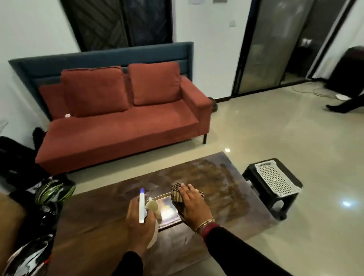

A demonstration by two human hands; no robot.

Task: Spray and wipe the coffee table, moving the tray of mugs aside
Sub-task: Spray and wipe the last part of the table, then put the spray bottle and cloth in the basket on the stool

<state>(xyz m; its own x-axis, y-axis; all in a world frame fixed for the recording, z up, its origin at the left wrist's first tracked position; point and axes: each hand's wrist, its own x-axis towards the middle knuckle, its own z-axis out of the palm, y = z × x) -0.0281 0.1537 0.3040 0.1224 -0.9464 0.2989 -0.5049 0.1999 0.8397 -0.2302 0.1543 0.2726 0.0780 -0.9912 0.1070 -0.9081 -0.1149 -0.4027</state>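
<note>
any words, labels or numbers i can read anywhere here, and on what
None can be read.
White plastic spray bottle with blue tip in the left hand: no label visible.
Checked tan cloth under the right hand: pattern only.
Glossy dark helmet: markings too blurred.
Papers high on the white wall: too blurred.

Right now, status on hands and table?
Left hand gripping spray bottle. Right hand flat on checked cloth, wiping coffee table. Shiny tray between hands.

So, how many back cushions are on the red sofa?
2: the left cushion and the right cushion, side by side against the sofa back.
</note>
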